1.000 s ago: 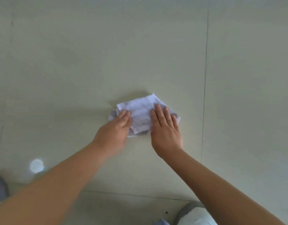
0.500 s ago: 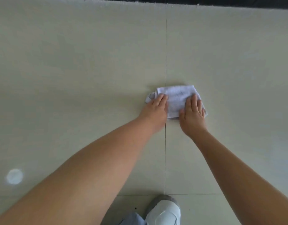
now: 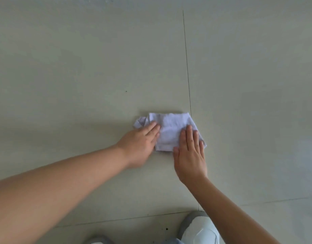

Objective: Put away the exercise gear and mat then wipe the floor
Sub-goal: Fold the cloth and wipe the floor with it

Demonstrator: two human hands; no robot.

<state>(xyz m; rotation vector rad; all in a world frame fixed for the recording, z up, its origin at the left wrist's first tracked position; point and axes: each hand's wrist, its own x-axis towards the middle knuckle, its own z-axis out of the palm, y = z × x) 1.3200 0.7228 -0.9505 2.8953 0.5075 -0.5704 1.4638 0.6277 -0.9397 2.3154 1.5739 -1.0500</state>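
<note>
Stage: no exercise gear or mat is seen; wiping of the floor [image 3: 81, 67] is judged under way, the extent left cannot be told.
Cloth [image 3: 171, 131]: folded, flat on a tile just left of a grout line [image 3: 187, 67].
Long axis: roughly left to right, bunched end leftward.
Left hand [image 3: 140, 147]: spread flat, fingers pressed on the cloth's left edge; nothing is gripped.
Right hand [image 3: 189, 159]: spread flat, pressed on its right part.

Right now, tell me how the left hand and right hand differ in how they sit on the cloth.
The left hand covers the cloth's left edge, fingers angled to the right; the right hand covers its right side, fingers pointing straight ahead. The left fingers look slightly curled, the right ones flatter and spread. Both press palm-down on the cloth.
</note>
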